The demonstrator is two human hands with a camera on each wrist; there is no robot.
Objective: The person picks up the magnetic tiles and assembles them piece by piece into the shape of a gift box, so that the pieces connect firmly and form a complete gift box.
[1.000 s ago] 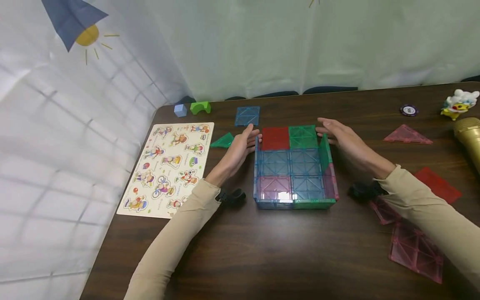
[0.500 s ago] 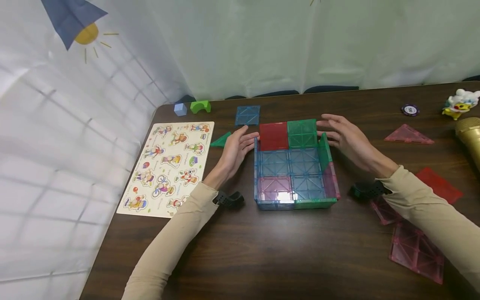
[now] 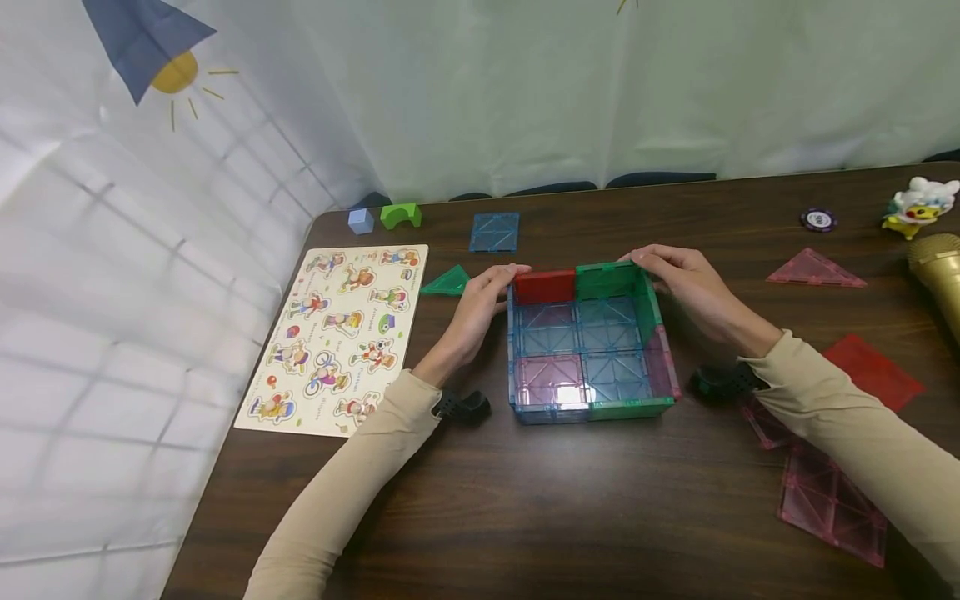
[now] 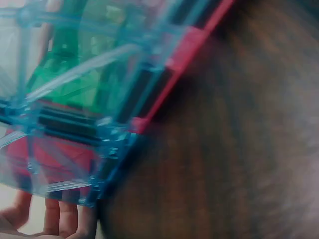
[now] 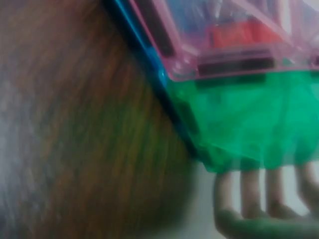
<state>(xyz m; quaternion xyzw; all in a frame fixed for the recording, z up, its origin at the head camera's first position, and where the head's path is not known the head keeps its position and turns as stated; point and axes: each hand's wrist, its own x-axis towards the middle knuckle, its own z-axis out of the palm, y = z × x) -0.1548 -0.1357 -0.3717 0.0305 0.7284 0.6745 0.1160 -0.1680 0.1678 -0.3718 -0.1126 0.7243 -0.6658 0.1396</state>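
Clear magnetic tiles form a low, open-topped box (image 3: 547, 327) in the head view, with blue and pink floor tiles. At its far side the red tile (image 3: 543, 287) and the green tile (image 3: 605, 281) stand upright between the side walls. My left hand (image 3: 477, 312) grips the far left corner; in the left wrist view its fingers (image 4: 52, 216) reach behind the far wall. Opposite it, my right hand (image 3: 697, 296) holds the far right corner, fingers (image 5: 251, 191) bent behind the green tile in the right wrist view. Both wrist views are blurred.
A wooden picture puzzle board (image 3: 333, 342) lies at left, near a green triangle tile (image 3: 447, 282). Behind are a blue tile (image 3: 495, 232) and a green arch block (image 3: 401, 215). At right lie pink tiles (image 3: 832, 504), a red tile (image 3: 873, 371) and a gold microphone (image 3: 937, 267).
The red and green far tiles have swung up from lying nearly flat to upright against the side walls. Both hands have closed in from beside these tiles onto the far corners.
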